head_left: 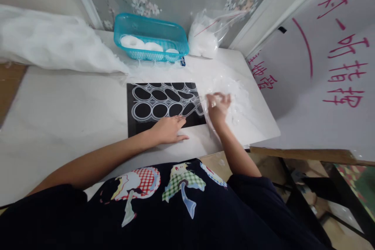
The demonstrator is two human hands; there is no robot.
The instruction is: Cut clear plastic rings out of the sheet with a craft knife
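A white lattice sheet [156, 111] with rows of oval holes lies on a black mat [136, 129]. Its right-hand holes are stretched and skewed towards my right hand [218, 109]. That hand is blurred, its fingers bent and closed on the sheet's right end, over a pile of white scraps in clear film [237, 101]. My left hand [170, 129] rests with fingers stretched out across the mat's front edge, touching the lower border of the lattice.
Behind the mat is a blue plastic basket [150, 25] with several white round pads [131, 41]. Beside it stands a clear bag of white material [205, 39]. A bulky white roll [58, 43] lies at the left back. A white board with red writing [322, 66] borders the right.
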